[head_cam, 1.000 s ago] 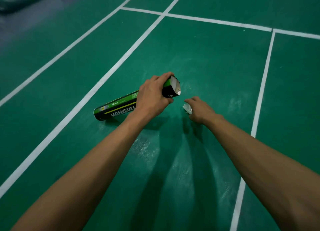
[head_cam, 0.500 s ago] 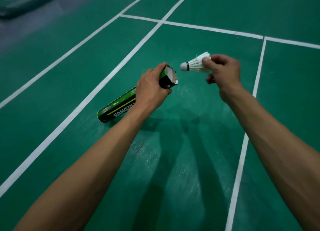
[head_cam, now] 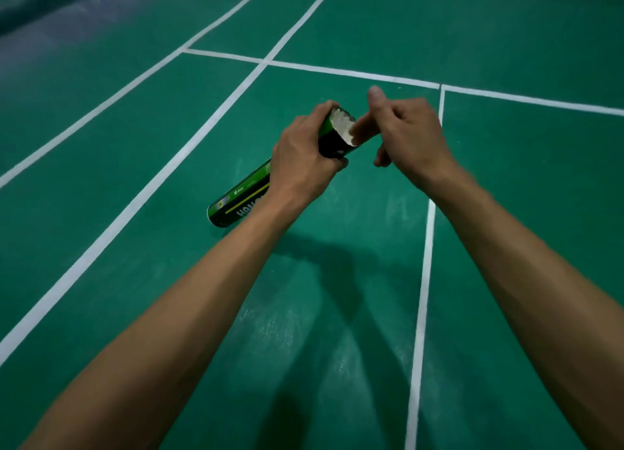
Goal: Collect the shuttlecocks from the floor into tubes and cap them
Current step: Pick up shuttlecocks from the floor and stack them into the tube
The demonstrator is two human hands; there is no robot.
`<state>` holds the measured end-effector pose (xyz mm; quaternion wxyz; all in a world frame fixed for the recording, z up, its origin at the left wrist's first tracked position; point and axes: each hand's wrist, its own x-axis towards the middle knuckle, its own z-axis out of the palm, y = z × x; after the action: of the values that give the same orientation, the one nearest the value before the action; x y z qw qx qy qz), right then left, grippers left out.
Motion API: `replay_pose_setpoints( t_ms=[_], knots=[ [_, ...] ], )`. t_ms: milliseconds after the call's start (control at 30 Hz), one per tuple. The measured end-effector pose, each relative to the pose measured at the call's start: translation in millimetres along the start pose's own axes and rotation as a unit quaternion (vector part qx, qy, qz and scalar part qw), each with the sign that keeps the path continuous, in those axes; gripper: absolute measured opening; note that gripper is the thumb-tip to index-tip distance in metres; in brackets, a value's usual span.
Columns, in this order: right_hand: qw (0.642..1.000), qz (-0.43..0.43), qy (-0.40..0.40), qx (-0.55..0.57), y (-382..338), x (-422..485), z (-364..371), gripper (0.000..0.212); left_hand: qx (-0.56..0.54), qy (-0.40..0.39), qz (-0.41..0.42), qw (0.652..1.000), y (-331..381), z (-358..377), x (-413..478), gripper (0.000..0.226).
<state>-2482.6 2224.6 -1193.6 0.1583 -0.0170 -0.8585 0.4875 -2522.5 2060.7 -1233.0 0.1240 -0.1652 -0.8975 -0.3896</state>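
Green and black tube [head_cam: 243, 203] held in the air above the court, tilted, open end up and to the right, closed end down-left toward the floor. White shuttlecock [head_cam: 342, 125] feathers fill the open mouth, sitting inside the rim; cork end not visible. Left hand [head_cam: 300, 166] wraps tight around the upper part of the tube just below the mouth, fingers curled round the far side, thumb on the near side. Right hand [head_cam: 405, 135] sits just right of the mouth, index finger extended and touching the feathers at the rim, thumb sticking up, other fingers curled in loosely; it grips nothing. Both bare forearms reach in from the near edge. Below lies the green court floor [head_cam: 169, 314] with white lines [head_cam: 422, 297] crossing it, arm shadows on the near part.
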Motion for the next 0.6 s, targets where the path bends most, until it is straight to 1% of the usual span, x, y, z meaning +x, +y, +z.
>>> replay_pose_setpoints(
  t_ms=[133, 200, 233, 333, 400, 433, 500, 567, 600],
  knots=[
    [0.989, 0.083, -0.098, -0.071, 0.4, -22.2, -33.7, 0.065, -0.017, -0.068, 0.057, 0.996, 36.7, 25.8, -8.2, 0.080],
    [0.979, 0.118, -0.119, -0.116, -1.8, -33.9, -47.0, 0.065, -0.032, -0.090, 0.075, 0.993, 57.2, 42.3, -15.5, 0.077],
    [0.974, 0.141, -0.128, -0.122, -2.2, -38.2, -54.1, 0.064, -0.050, -0.093, 0.079, 0.991, 67.4, 50.7, -19.3, 0.077],
    [0.959, 0.215, -0.159, -0.095, 0.2, -52.4, -78.8, 0.069, -0.127, -0.120, 0.085, 0.981, 94.1, 74.7, -31.1, 0.067],
    [0.947, 0.252, -0.183, -0.082, 3.7, -62.5, -95.1, 0.068, -0.148, -0.148, 0.098, 0.973, 104.2, 87.7, -37.6, 0.063],
    [0.938, 0.279, -0.195, -0.066, 6.9, -66.8, -101.7, 0.070, -0.147, -0.162, 0.109, 0.970, 106.8, 93.4, -39.8, 0.064],
    [0.918, 0.327, -0.223, -0.024, 15.6, -72.0, -110.6, 0.080, -0.136, -0.184, 0.132, 0.964, 109.3, 101.4, -43.8, 0.068],
    [0.914, 0.330, -0.237, 0.010, 26.8, -71.9, -111.8, 0.083, -0.108, -0.183, 0.147, 0.966, 109.2, 105.8, -43.3, 0.073],
    [0.921, 0.316, -0.227, 0.017, 32.1, -69.3, -109.9, 0.081, -0.096, -0.175, 0.149, 0.969, 108.0, 106.3, -41.0, 0.073]
  ],
)
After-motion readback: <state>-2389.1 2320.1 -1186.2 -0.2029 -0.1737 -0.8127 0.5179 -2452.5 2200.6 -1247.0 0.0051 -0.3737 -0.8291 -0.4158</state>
